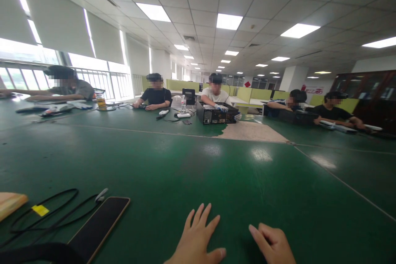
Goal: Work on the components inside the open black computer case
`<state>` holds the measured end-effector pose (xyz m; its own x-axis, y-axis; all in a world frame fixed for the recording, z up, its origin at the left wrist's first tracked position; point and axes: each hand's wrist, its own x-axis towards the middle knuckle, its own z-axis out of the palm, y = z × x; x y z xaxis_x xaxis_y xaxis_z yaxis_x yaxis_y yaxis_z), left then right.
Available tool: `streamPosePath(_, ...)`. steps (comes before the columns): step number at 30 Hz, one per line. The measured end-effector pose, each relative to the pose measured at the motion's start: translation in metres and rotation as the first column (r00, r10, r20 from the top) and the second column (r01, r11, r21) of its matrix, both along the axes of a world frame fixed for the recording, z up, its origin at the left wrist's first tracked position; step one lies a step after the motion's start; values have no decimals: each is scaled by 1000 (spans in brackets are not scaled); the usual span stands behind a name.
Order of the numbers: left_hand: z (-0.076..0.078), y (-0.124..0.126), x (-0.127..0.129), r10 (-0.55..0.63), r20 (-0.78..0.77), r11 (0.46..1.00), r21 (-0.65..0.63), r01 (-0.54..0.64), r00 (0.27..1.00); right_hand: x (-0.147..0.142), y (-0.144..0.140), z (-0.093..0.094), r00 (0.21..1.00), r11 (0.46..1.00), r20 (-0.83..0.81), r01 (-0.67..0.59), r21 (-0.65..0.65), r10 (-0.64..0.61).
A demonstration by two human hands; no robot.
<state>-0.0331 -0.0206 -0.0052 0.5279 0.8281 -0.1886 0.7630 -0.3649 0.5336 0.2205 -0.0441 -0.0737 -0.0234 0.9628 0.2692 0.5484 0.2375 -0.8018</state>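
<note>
My left hand (198, 237) is over the green tabletop (173, 173) at the bottom middle of the head view, fingers spread and thumb out, holding nothing. Just to its right, apart from it, is my right hand (274, 245). Its fingers are curled in and the thumb points forward; no object shows in it. Off to the left of my left hand lies a dark-screened phone (100, 225), the nearest object. Beside the phone runs a looped black cable (58, 194) with a yellow tag (40, 210).
A tan object (10, 203) sits at the left edge. Across the table a gloved person handles a black computer case (213, 114), near a clear bottle (183, 104). Other people sit along the far side. A bare pale patch (253, 132) breaks the green surface.
</note>
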Motion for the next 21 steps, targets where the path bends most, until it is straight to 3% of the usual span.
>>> streamPosePath(21, 4, -2, 2, 23, -33, 999, -27, -24, 999, 0, -2, 1, 996, 1000, 84, 13, 11, -13)
